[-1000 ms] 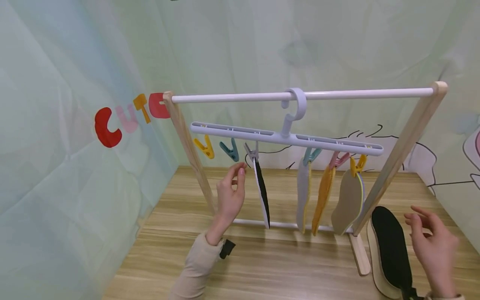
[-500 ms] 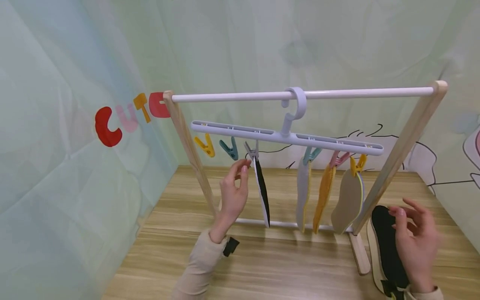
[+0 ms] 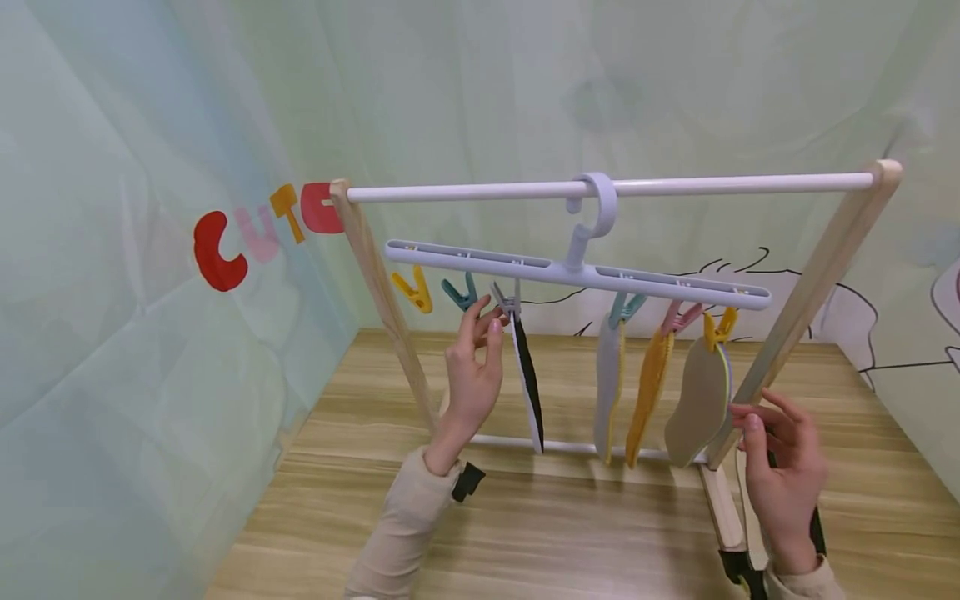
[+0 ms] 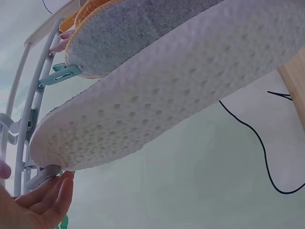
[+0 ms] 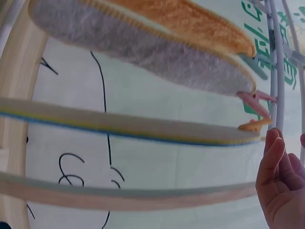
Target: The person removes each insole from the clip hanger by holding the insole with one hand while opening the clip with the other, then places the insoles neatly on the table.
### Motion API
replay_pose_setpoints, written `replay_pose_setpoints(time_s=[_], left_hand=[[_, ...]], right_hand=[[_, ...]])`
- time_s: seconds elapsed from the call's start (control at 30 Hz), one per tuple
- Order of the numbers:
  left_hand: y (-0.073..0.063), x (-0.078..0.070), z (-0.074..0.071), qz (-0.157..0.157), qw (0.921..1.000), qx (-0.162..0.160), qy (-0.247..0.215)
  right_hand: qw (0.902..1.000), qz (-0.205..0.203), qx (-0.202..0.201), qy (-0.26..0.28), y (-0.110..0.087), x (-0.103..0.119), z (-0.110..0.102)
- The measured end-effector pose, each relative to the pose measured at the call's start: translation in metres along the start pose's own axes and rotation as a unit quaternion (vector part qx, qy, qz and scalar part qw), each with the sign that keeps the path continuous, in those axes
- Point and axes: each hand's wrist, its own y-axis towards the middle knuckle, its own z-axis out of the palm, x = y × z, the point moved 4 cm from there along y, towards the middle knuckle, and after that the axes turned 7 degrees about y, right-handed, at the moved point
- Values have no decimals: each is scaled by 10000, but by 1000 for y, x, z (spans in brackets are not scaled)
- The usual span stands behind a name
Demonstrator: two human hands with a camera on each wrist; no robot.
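White insole [image 4: 167, 88] beside left hand [image 3: 474, 379]; right hand [image 3: 783, 467] well apart.

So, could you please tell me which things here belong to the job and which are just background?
Job, apparently: lavender clip hanger, six clothespins, four hanging insoles, partly hidden insole, drying rack.
Background: red letter C, orange letter T, cartoon backdrop.
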Motion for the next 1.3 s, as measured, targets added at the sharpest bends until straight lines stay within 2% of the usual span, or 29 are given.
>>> replay_pose_setpoints(time_s=[0.03, 0.27, 0.47, 0.8, 1.07, 1.3], left_hand=[[0, 4, 1, 31, 10000, -34, -1], [3, 1, 2, 5, 9999, -81, -77], [6, -1, 1, 42, 10000, -30, -82], [11, -2, 0, 11, 9998, 102, -141], [15, -3, 2, 20, 9995, 280, 165], [18, -7, 5, 95, 9986, 340, 393]], right_hand=[[10000, -21, 52, 35, -1, 1, 3], [9983, -213, 537, 40, -9, 1, 24], [9957, -266, 874, -164, -15, -2, 36], [9889, -277, 1460, -90, -20, -5, 69], [9822, -150, 1873, 2, -24, -3, 98], [9715, 147, 2341, -345, -31, -5, 115]])
